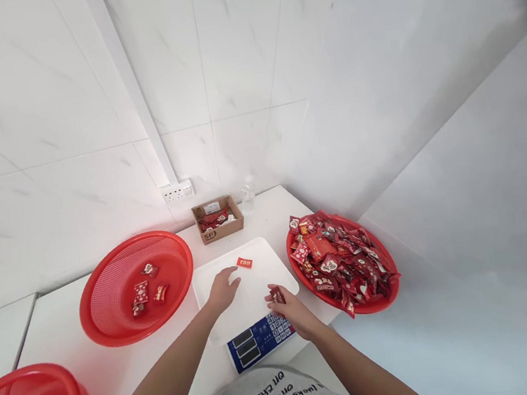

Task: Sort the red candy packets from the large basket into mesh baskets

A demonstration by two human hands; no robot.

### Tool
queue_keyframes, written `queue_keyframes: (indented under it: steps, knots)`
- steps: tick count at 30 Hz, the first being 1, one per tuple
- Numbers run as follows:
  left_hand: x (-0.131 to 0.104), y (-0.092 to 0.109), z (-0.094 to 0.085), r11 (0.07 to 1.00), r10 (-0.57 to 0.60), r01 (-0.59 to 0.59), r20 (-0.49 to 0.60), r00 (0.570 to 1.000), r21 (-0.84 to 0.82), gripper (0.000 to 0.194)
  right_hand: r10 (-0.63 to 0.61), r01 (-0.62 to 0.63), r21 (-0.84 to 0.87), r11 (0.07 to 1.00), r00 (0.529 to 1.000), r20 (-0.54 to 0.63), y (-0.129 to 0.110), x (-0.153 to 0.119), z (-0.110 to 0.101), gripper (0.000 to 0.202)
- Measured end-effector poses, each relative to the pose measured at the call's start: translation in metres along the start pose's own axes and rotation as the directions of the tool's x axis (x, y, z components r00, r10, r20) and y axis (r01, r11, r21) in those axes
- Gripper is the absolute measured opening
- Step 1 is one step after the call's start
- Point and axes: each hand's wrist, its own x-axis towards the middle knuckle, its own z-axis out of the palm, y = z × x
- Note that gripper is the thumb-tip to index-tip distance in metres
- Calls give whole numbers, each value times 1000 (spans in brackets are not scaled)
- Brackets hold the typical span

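My right hand [291,310] is closed on a small dark red packet [277,295] above the right side of a white scale pan [239,304]. Over the pan's left part, my left hand [223,289] has its fingers apart and holds nothing. A small bright red packet [244,263] lies on the pan's far side, just beyond the left fingertips. The scale's blue keypad panel [261,339] faces me at the near edge. To the right, a red basket [388,301] is heaped with red wrapped packets [339,259].
On the left stands a red mesh basket [96,297] with several packets inside. Another red basket [69,385] at lower left also contains packets. A cardboard box [223,230] and a clear bottle [247,197] stand by the wall, near a power socket [177,191].
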Motion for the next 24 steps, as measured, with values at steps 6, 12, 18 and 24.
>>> queue_keyframes:
  steps: [6,12,18,24]
  knots:
    - [39,6,22,982,127,-145,143,981,122,38,70,-79,77,994,991,111,3,-20,-5,55]
    - [39,11,24,987,68,-93,179,981,134,20,54,-57,37,998,995,88,3,-26,-12,68]
    - [-8,35,17,995,-31,55,285,958,-80,29,-109,104,-96,990,993,-41,-19,-13,-2,38]
    - [-51,61,-1,921,-61,175,315,947,-347,31,-177,203,-282,938,977,116,-38,-4,18,30]
